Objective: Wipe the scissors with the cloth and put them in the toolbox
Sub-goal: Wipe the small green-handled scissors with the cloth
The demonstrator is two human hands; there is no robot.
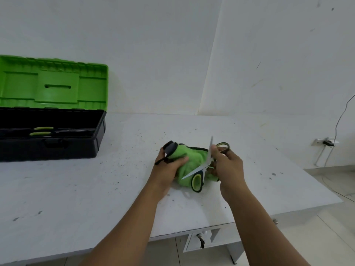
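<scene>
The scissors (199, 169) have silver blades and black-and-green handle loops, and their blades are spread wide apart. My right hand (224, 164) grips them near the pivot, just above the table. One blade points up, the other slants down to the left over the green cloth (194, 160). The cloth is bunched on the white table, with a dark edge at its far left end. My left hand (169, 166) grips the cloth's left part. The toolbox (51, 135) stands at the far left with its green lid raised.
Inside the black toolbox tray lie tools with green handles (41, 130). The white table (96, 189) ends at the right, over a tiled floor. A cable and wall socket (326, 142) are at the far right. A drawer with a key (200, 239) sits under the table's front edge.
</scene>
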